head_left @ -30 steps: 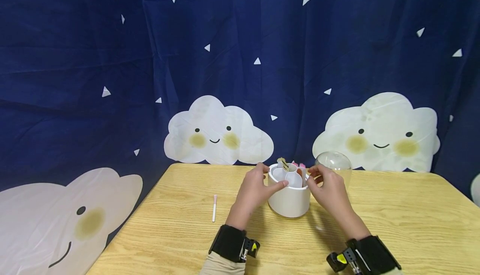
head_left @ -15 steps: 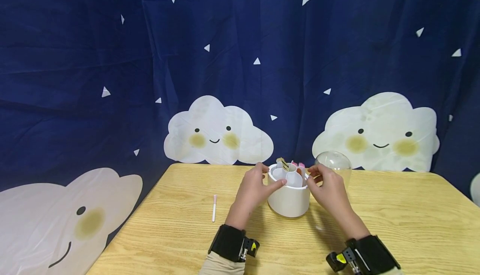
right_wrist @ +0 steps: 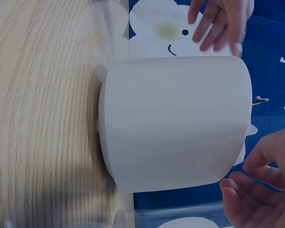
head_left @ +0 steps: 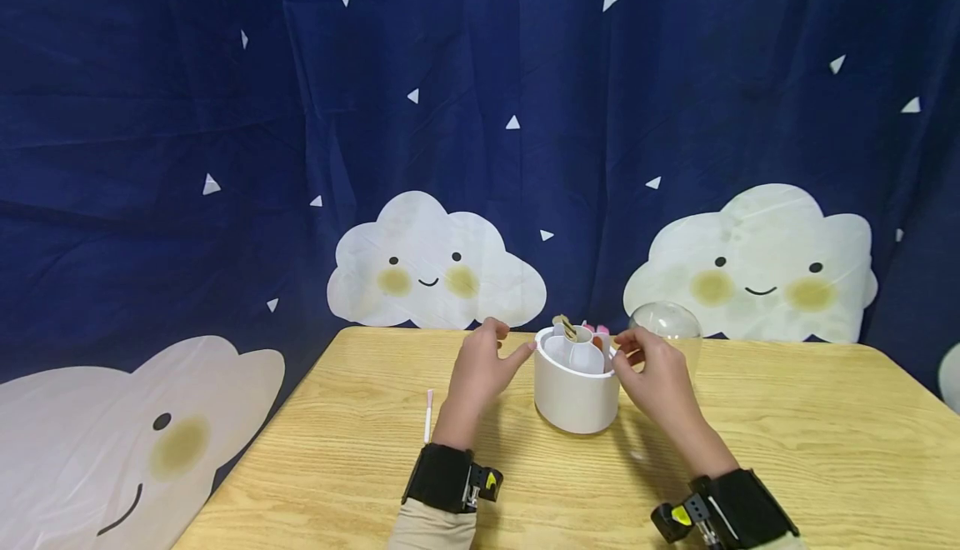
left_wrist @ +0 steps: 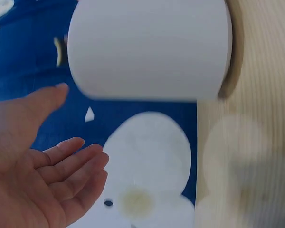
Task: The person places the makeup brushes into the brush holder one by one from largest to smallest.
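Note:
A round white organizer with curved dividers inside stands upright on the wooden table. Out of its top stick a gold-and-black striped piece, some pink tips and something orange. My left hand is beside the organizer's left side, thumb tip close to the rim. In the left wrist view that hand's fingers are spread loosely, apart from the wall. My right hand has thumb and curled fingers at the right rim, seeming to pinch it; the right wrist view shows the fingertips at the organizer's upper edge.
Behind the right hand stands a clear dome cover. A small brush with a white handle and pink tip lies left of my left forearm. Beyond the wooden table hangs a dark blue curtain with clouds.
My left hand has let go of the organizer's left rim and drawn away to the left, its thumb coming out from over the front. My right hand and the organizer have stayed in place.

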`<action>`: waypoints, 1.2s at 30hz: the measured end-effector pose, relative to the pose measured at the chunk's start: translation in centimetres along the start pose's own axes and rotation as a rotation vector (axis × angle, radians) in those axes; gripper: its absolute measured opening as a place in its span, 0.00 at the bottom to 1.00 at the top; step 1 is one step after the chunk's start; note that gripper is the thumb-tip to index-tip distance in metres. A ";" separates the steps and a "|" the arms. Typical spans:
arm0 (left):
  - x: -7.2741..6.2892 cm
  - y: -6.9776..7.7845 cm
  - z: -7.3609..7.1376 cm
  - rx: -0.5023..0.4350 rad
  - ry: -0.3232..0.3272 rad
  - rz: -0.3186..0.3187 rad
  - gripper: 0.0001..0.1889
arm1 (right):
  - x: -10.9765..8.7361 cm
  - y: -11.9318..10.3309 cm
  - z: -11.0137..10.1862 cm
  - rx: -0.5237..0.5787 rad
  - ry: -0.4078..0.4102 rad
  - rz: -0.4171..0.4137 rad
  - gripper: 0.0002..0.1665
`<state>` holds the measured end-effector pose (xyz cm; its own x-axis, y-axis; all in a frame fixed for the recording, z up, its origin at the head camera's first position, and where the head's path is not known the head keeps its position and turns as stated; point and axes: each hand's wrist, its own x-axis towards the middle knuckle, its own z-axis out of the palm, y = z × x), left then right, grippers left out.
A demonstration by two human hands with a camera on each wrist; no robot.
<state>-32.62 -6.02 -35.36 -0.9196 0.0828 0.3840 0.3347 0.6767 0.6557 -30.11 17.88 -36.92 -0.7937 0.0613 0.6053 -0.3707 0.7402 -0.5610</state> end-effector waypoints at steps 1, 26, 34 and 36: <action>0.1 -0.4 -0.4 0.027 0.015 -0.005 0.24 | 0.0 0.0 0.0 0.000 0.000 0.002 0.11; -1.6 -7.7 -5.3 0.289 -0.254 -0.611 0.12 | -0.1 -0.2 -0.4 -0.003 -0.039 0.037 0.10; -1.5 -8.3 -5.1 0.322 -0.327 -0.624 0.08 | -0.1 -0.1 -0.3 -0.011 -0.040 0.040 0.10; -1.5 -8.4 -5.1 0.326 -0.326 -0.621 0.08 | -0.1 0.0 -0.3 -0.010 -0.037 0.038 0.10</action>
<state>-32.95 -15.55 -38.12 -0.9498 -0.2054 -0.2360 -0.2934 0.8467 0.4439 -29.87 18.06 -36.75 -0.8244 0.0655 0.5622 -0.3349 0.7443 -0.5778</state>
